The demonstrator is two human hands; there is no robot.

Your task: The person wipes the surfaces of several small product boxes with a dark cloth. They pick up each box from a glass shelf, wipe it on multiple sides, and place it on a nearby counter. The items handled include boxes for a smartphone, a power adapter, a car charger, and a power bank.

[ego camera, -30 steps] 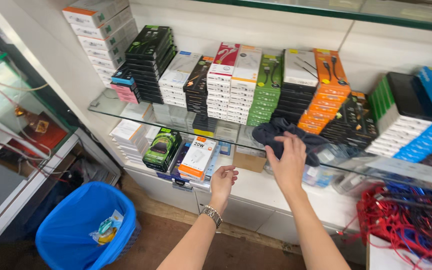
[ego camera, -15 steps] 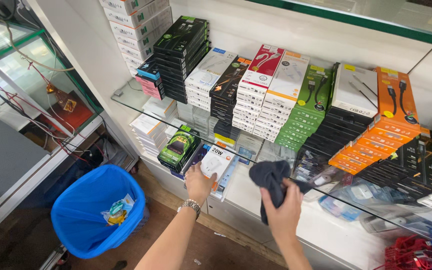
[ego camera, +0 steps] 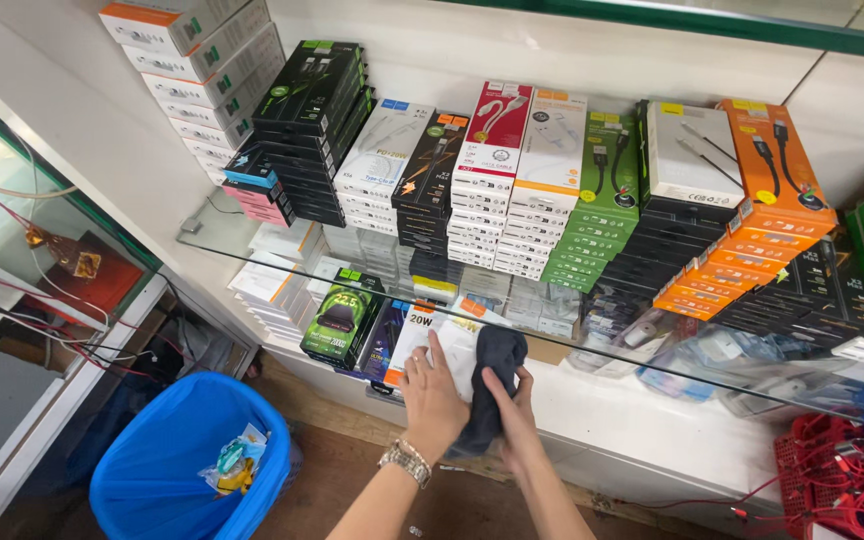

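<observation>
Head view, near to far, from the bottom of the frame upward. Lowest, at bottom centre, two bare forearms rising side by side, a metal link watch (ego camera: 408, 462) on the left wrist. Just above, left hand (ego camera: 434, 398) laid flat with fingers (ego camera: 418, 366) spread on a white flat box (ego camera: 442, 345), apparently steadying it where it lies on the lower white shelf (ego camera: 632, 420). Beside it, right hand (ego camera: 512, 410) with fingers curled and pinching a dark cloth (ego camera: 490, 385), soft, limp and folded over itself, draped down from the box edge to the shelf front; held bunched so as to press against the box face, by the look of it. At lower left, a round blue plastic bin (ego camera: 167, 465), smooth-walled, with crumpled wrappers inside, standing on the brown floor. Left of the white box, a glossy green-and-black carton (ego camera: 342, 318), tilted face-up so the front reads from above. At lower right, a tangle of red cables (ego camera: 852, 480). Higher, across mid-frame, a clear glass shelf (ego camera: 207, 235), thin-edged and reflective, carrying tight stacks of flat cardboard boxes: black at upper left (ego camera: 317, 120), white, red-topped, green (ego camera: 592, 215), and orange (ego camera: 752, 250) toward the right, all fanned with faces outward for display. Farthest, along the top, plain white wall.
</observation>
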